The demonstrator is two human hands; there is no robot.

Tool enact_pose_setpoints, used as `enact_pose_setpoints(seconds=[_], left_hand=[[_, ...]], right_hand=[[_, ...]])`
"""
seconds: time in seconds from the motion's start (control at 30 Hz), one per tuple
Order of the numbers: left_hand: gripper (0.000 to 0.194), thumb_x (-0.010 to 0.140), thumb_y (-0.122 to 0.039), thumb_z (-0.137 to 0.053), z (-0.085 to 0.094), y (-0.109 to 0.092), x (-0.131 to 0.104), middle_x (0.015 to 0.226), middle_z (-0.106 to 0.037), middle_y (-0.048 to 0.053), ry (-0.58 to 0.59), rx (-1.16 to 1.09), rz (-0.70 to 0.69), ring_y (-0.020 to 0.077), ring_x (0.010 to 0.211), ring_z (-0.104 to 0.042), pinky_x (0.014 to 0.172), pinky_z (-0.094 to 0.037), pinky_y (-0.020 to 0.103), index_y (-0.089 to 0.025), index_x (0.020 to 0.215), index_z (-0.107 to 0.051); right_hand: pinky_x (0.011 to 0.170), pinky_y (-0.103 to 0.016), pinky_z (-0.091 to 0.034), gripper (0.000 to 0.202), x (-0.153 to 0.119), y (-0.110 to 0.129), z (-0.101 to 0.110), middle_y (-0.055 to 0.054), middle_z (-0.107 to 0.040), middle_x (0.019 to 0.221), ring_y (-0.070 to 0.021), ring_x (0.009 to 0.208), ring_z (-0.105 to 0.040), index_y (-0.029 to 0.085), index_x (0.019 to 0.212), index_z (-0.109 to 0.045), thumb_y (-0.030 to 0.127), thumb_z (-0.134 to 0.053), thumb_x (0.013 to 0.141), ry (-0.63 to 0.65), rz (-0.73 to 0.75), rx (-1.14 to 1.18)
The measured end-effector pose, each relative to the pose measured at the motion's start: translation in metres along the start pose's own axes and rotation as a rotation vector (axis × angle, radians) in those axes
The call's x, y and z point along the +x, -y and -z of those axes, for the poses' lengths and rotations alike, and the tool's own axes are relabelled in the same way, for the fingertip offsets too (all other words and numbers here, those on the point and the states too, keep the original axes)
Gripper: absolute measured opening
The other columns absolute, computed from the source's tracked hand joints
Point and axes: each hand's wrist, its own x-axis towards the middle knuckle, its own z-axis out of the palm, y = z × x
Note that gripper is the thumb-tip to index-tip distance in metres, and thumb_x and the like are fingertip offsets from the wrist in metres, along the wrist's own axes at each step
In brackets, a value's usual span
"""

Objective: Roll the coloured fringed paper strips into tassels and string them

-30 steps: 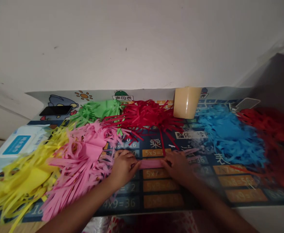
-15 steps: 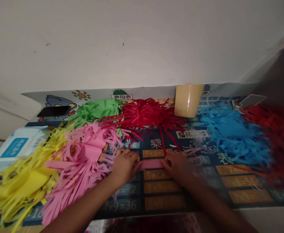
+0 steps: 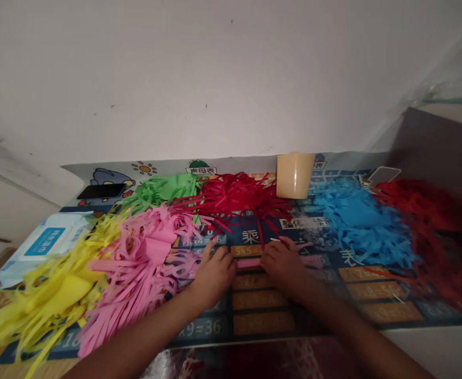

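Observation:
A narrow pink fringed strip [image 3: 248, 264] lies across the patterned mat, stretched between my two hands. My left hand [image 3: 214, 271] is closed on its left end, index finger partly raised. My right hand [image 3: 280, 263] grips the other end, with its fingertips bent down onto it. Pale pink fringe [image 3: 313, 261] sticks out past my right hand, and lilac fringe [image 3: 183, 266] shows left of my left hand. Close by on the left is a pink fringed bundle [image 3: 156, 245]. A dark red fringed bundle [image 3: 241, 195] lies just beyond my hands.
Green [image 3: 171, 188] and yellow fringed bundles [image 3: 59, 284] lie left, beside a wipes pack [image 3: 49, 242] and black phone [image 3: 101, 191]. A cream cup [image 3: 294, 176] stands by the wall. On the right are blue [image 3: 361, 221] and red fringed bundles [image 3: 422, 205].
The view has shifted slightly, so the table appears a bit lower. My hands are somewhat closer together, and the pink strip between them looks narrower.

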Motion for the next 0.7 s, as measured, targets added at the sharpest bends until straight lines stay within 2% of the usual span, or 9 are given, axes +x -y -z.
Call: enact_pose_setpoints(seconds=[0.1,0.2,0.3,0.43,0.53,0.6,0.7], left_hand=[[0.005,0.087,-0.016,-0.063,-0.002,-0.003,-0.003,0.078,-0.065,0.000,-0.040,0.000,-0.001,0.0214,0.094,-0.055,0.104,-0.028,0.048,-0.020,0.085,-0.066],[0.009,0.089,-0.014,-0.061,-0.003,-0.003,-0.014,0.082,-0.068,0.001,-0.074,-0.011,-0.021,0.0219,0.095,-0.055,0.101,-0.029,0.046,-0.019,0.094,-0.067],[0.016,0.091,-0.014,-0.058,-0.005,0.004,-0.028,0.087,-0.070,-0.001,-0.104,-0.075,-0.053,0.0201,0.093,-0.056,0.099,-0.030,0.043,-0.021,0.102,-0.066],[0.019,0.094,-0.016,-0.054,-0.007,0.018,-0.040,0.087,-0.071,-0.001,-0.133,-0.310,-0.013,0.0175,0.086,-0.058,0.094,-0.032,0.042,-0.026,0.103,-0.068],[0.018,0.093,-0.020,-0.055,-0.003,0.021,-0.036,0.085,-0.070,0.001,-0.084,-0.448,0.058,0.0179,0.083,-0.058,0.090,-0.033,0.042,-0.026,0.098,-0.071],[0.013,0.091,-0.027,-0.060,0.000,0.019,-0.030,0.084,-0.069,0.002,-0.036,-0.475,0.119,0.0195,0.083,-0.058,0.087,-0.034,0.042,-0.026,0.095,-0.072],[0.015,0.090,-0.035,-0.061,0.003,0.016,-0.023,0.080,-0.069,0.002,0.017,-0.474,0.211,0.0202,0.082,-0.058,0.085,-0.034,0.042,-0.026,0.088,-0.073]], right_hand=[[0.094,-0.046,-0.028,0.008,0.004,0.018,-0.002,-0.004,-0.068,0.097,-0.0231,0.097,-0.054,0.023,0.097,-0.065,0.023,-0.063,0.089,-0.020,0.031,-0.040],[0.085,-0.041,-0.031,0.006,0.000,0.027,-0.014,-0.004,-0.068,0.086,-0.0214,0.088,-0.054,0.020,0.087,-0.066,0.017,-0.061,0.090,-0.070,0.122,-0.077],[0.082,-0.039,-0.031,0.008,-0.015,0.015,-0.022,-0.002,-0.070,0.087,-0.0200,0.086,-0.054,0.021,0.086,-0.067,0.017,-0.061,0.090,-0.109,0.095,-0.022],[0.079,-0.037,-0.033,0.009,-0.035,-0.012,-0.021,-0.001,-0.071,0.090,-0.0189,0.086,-0.055,0.024,0.090,-0.070,0.019,-0.063,0.090,-0.127,0.000,0.183],[0.077,-0.035,-0.038,0.008,-0.040,-0.023,-0.019,-0.003,-0.070,0.090,-0.0192,0.087,-0.057,0.022,0.083,-0.071,0.023,-0.065,0.088,-0.086,-0.114,0.341],[0.077,-0.035,-0.040,0.008,-0.039,-0.026,-0.017,-0.004,-0.068,0.089,-0.0201,0.087,-0.058,0.022,0.082,-0.072,0.026,-0.068,0.087,-0.031,-0.182,0.390],[0.078,-0.036,-0.041,0.008,-0.034,-0.026,-0.013,-0.004,-0.067,0.088,-0.0203,0.087,-0.058,0.022,0.083,-0.072,0.027,-0.067,0.087,0.027,-0.231,0.414]])
